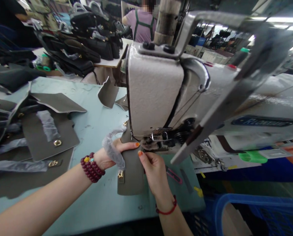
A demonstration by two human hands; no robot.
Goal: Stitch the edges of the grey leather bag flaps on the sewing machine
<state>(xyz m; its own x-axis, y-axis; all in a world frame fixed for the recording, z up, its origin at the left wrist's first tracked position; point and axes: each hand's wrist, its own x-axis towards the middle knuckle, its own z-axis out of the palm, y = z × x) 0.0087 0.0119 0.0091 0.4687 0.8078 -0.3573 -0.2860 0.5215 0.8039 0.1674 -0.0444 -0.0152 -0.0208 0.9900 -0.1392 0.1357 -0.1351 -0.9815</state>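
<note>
Two hands on one grey leather bag flap (131,173), flap lying on the pale blue table (99,113) right in front of the sewing machine head (153,91), top end up against the presser foot (152,142). Left hand (109,156) closed on the flap's left side, clear plastic film (112,151) bunched against it. Right hand (153,172) closed on the flap's right edge, fingertips (140,153) pinching just beside the foot. One gold clasp (121,174) on the flap, just below the left hand. Tight clearance above: machine head overhanging both hands' fingertips. Open table left of the flap, up to three loose grey panels (50,134), two with gold clasps (57,142). Two more grey panels (108,93) just left of the machine, one curled up on edge. One teal mat (185,193) under the right forearm, near the table's front edge. One blue crate (247,205) below the table edge, right side. Stacked black handbags (92,42) on the far table, count unclear, one co-worker (142,24) beyond them
</note>
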